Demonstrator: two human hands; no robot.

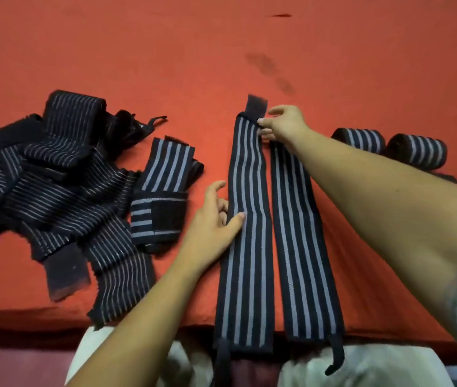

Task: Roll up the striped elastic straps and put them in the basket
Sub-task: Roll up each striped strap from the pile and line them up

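Right hand (pixel 286 127) pinching flat strap (pixel 249 177) (far end), left hand (pixel 210 223) touching it

The one camera sits on the person's head and looks steeply down at the orange-red sheet (pixel 166 51), whose near edge crosses at 6 o'clock. It is close: the left forearm (pixel 143 317) enters from 7 o'clock, the right forearm (pixel 375 196) from 4, and the left flat strap (pixel 247 219) lies mid-frame.
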